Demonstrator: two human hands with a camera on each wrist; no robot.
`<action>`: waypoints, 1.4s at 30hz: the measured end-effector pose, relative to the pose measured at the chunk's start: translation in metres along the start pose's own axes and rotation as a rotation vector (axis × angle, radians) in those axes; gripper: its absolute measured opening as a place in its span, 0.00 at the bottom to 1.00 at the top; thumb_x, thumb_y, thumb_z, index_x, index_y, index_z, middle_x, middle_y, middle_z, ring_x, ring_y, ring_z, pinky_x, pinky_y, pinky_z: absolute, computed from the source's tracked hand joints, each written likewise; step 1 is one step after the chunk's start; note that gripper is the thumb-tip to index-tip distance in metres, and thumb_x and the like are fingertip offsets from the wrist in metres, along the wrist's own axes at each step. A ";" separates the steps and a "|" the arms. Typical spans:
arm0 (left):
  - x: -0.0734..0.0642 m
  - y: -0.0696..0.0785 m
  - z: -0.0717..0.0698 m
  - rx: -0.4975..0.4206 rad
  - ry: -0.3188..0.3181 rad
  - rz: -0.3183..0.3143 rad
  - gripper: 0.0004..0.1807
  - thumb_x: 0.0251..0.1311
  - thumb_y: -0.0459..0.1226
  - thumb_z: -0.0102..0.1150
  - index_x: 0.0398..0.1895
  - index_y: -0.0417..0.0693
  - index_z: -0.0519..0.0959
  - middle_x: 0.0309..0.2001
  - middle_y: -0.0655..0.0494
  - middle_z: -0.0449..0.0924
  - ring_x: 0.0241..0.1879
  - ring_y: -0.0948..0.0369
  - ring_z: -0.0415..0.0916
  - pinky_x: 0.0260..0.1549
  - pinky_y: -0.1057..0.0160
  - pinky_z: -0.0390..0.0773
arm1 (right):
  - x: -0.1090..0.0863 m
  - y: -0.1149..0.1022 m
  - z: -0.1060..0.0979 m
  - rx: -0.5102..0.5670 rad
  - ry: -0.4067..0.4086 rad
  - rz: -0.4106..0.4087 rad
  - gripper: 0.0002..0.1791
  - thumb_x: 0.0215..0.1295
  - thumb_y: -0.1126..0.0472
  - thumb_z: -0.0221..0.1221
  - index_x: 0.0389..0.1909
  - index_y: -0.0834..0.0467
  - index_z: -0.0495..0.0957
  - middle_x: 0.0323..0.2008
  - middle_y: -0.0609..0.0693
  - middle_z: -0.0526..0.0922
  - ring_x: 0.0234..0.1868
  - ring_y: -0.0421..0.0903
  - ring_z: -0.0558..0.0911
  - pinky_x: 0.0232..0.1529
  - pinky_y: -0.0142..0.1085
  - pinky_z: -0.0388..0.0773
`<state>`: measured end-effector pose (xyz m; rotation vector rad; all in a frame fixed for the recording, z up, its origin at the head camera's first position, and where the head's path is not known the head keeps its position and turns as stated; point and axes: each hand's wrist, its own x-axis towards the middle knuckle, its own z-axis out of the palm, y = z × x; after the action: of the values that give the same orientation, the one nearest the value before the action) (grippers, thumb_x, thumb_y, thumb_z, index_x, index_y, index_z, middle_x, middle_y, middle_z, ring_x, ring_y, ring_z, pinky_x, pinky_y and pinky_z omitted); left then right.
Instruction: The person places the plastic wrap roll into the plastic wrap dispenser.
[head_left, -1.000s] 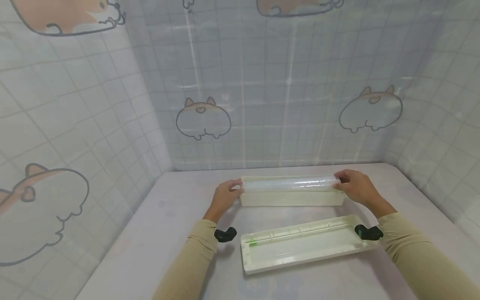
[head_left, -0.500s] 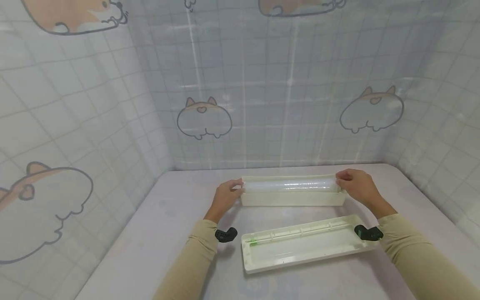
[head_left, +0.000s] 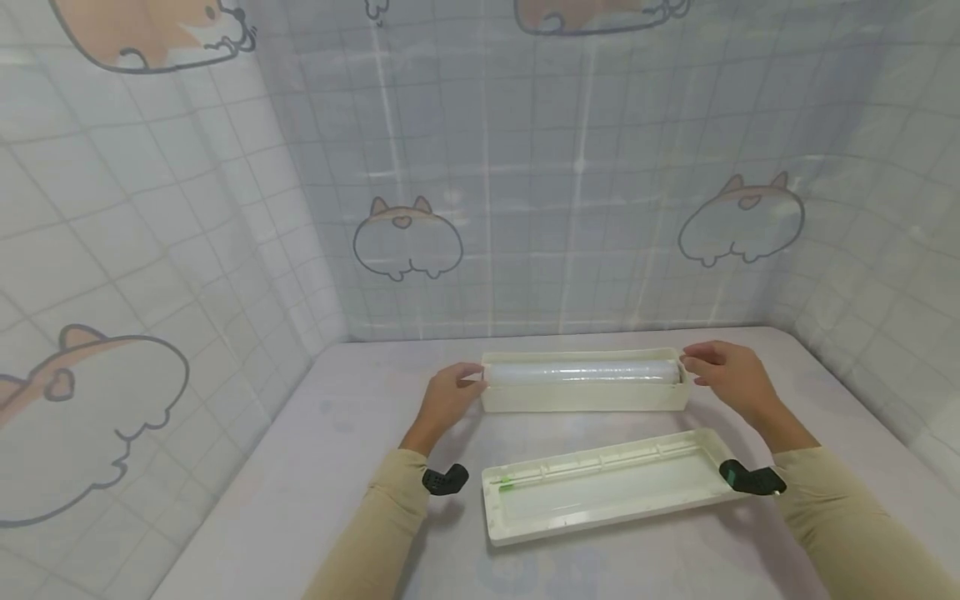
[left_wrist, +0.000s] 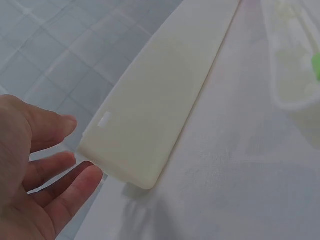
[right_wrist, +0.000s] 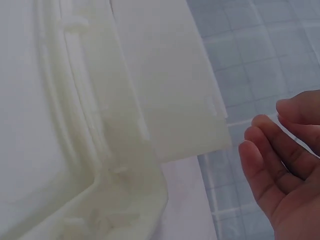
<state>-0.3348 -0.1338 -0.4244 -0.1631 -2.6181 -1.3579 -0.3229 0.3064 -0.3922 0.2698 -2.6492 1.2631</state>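
A long cream plastic box [head_left: 585,399] stands near the back of the table, with a shiny roll of cling film [head_left: 581,372] lying along inside it. At its left end is my left hand [head_left: 447,397]; in the left wrist view, loosely bent fingers [left_wrist: 82,187] touch or nearly touch the box's end [left_wrist: 130,120], and the thumb stays off it. Just off the right end, my right hand [head_left: 735,379] holds nothing. The right wrist view shows its fingers [right_wrist: 260,175] relaxed, with a gap to the box [right_wrist: 190,125].
A cream lid [head_left: 607,492] lies inside-up in front of the box, slightly slanted, with a rail along its back and a green slider [head_left: 506,482] at the rail's left end. The patterned wall cloth [head_left: 570,250] rises close behind the box.
The roll of cling film has settled lower into the box at its right end. My right hand has let go of it and drawn away to the right. The left hand has barely moved.
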 end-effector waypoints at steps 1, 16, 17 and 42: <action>-0.002 0.000 -0.001 0.005 0.002 0.003 0.19 0.65 0.43 0.64 0.58 0.50 0.81 0.61 0.50 0.79 0.56 0.51 0.79 0.52 0.48 0.79 | -0.002 0.001 -0.001 0.018 0.002 0.007 0.26 0.75 0.51 0.56 0.61 0.70 0.74 0.56 0.68 0.79 0.46 0.58 0.86 0.43 0.39 0.84; -0.044 -0.009 -0.010 0.003 -0.002 0.013 0.14 0.67 0.44 0.63 0.53 0.52 0.84 0.51 0.56 0.84 0.53 0.53 0.79 0.51 0.50 0.79 | -0.048 0.024 -0.010 0.127 0.023 0.034 0.27 0.75 0.52 0.56 0.63 0.71 0.71 0.53 0.65 0.82 0.42 0.35 0.84 0.39 0.28 0.82; -0.047 -0.009 -0.010 0.005 -0.012 0.018 0.14 0.68 0.43 0.62 0.53 0.52 0.84 0.50 0.56 0.84 0.53 0.53 0.79 0.50 0.50 0.80 | -0.050 0.025 -0.011 0.129 0.021 0.042 0.28 0.75 0.52 0.56 0.63 0.71 0.71 0.53 0.66 0.82 0.42 0.34 0.84 0.39 0.28 0.82; -0.083 -0.005 -0.003 0.038 -0.364 0.010 0.16 0.68 0.42 0.62 0.54 0.44 0.82 0.38 0.55 0.83 0.30 0.60 0.79 0.26 0.60 0.79 | -0.077 0.038 -0.002 0.011 -0.116 0.203 0.33 0.74 0.46 0.56 0.64 0.70 0.70 0.58 0.69 0.77 0.45 0.50 0.83 0.39 0.37 0.81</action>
<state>-0.2546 -0.1402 -0.4446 -0.4567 -2.9262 -1.3856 -0.2579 0.3373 -0.4389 0.0784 -2.8293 1.3592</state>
